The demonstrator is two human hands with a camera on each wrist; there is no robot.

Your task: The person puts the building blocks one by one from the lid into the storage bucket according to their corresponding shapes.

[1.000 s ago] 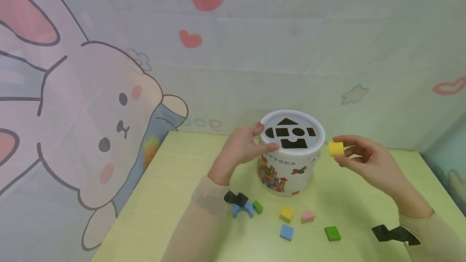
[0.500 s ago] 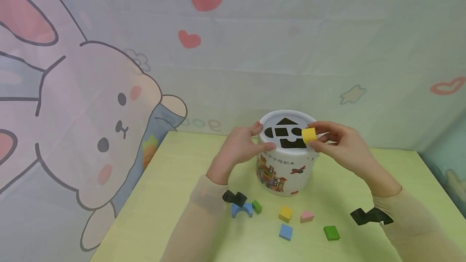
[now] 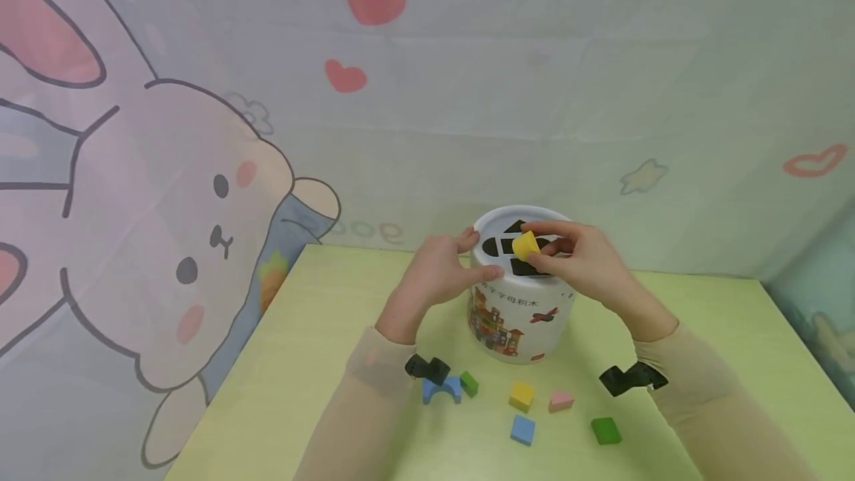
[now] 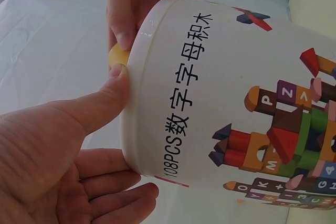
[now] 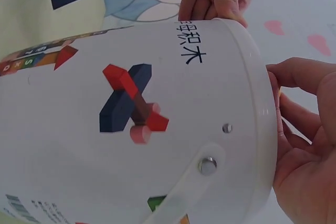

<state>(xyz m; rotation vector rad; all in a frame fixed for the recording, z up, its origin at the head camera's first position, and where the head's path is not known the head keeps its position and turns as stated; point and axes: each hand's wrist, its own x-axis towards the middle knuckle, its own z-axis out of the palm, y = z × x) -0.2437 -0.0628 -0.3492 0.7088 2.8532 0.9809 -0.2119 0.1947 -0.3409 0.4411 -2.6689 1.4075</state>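
The white block bucket (image 3: pixel 521 344) stands upright, its pale lid (image 3: pixel 490 227) cut with several dark shaped holes. My left hand (image 3: pixel 437 269) holds the lid's left rim, thumb at the front and fingers toward the back. Between thumb and fingertips my right hand (image 3: pixel 584 258) pinches a yellow cylinder block (image 3: pixel 525 246), tilted and close over the middle of the lid. It overlaps the square hole there and partly hides the holes around it. In the left wrist view, part of the yellow block (image 4: pixel 118 56) shows past the rim, behind my left thumb (image 4: pixel 107 100).
In front of the bucket lie a blue arch block (image 3: pixel 441 390), a small green block (image 3: pixel 469 384), a yellow block (image 3: pixel 522 396), a pink block (image 3: pixel 561 401), a blue square block (image 3: pixel 523 430) and a green square block (image 3: pixel 605 430). A printed cloth (image 3: pixel 427 132) hangs behind the table (image 3: pixel 320 303).
My right hand has carried the yellow cylinder block leftward from beside the bucket to over the middle of the lid, tilting it. My left hand stays at the rim.
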